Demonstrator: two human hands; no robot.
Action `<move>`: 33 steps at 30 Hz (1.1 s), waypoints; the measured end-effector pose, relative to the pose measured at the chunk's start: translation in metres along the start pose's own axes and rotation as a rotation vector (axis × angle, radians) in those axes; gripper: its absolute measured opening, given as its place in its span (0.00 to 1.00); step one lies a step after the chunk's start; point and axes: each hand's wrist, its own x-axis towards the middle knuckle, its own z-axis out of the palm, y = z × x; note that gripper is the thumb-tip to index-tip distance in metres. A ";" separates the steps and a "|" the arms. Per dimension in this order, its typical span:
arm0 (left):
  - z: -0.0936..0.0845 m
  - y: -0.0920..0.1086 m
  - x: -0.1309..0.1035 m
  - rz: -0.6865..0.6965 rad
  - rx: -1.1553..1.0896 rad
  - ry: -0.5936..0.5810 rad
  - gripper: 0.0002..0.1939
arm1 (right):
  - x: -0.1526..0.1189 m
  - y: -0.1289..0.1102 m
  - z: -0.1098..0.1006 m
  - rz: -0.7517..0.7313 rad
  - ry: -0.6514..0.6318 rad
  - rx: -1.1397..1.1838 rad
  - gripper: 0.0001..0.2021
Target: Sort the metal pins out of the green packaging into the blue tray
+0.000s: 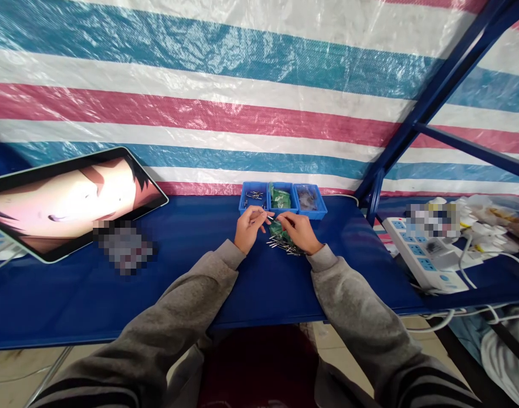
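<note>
My left hand (249, 226) is closed in a pinch on a small thin rod-like piece (270, 217), dark with a pale end, too small to name exactly. Facing it, my right hand (300, 229) has its thumb and finger pressed together at the other end of this piece; what they grip is hidden. Beneath the right hand lies a loose pile of thin metal pins (280, 244), with green bits (276, 229) just behind them. Beyond the hands stand three joined blue bins: the left bin (243, 199) holds pins, the middle bin (280, 185) green pieces, the right bin (317, 215) clear plastic bags.
A tablet (72, 198) with a lit screen leans at the left of the blue table (191, 238), beside a blurred-out item (127, 248). White power strips (425, 258) with cables lie at the right, near a blue metal frame (412, 122). Striped sheeting (242, 85) hangs behind.
</note>
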 end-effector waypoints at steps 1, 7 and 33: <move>0.000 -0.001 0.000 -0.011 -0.005 -0.021 0.17 | 0.000 0.000 0.000 0.006 0.021 -0.006 0.16; -0.005 -0.003 -0.001 0.094 0.324 -0.071 0.16 | 0.000 0.001 -0.003 0.002 0.146 -0.031 0.17; -0.005 0.000 0.000 0.108 0.369 -0.056 0.17 | 0.000 -0.004 -0.003 0.015 0.004 0.050 0.17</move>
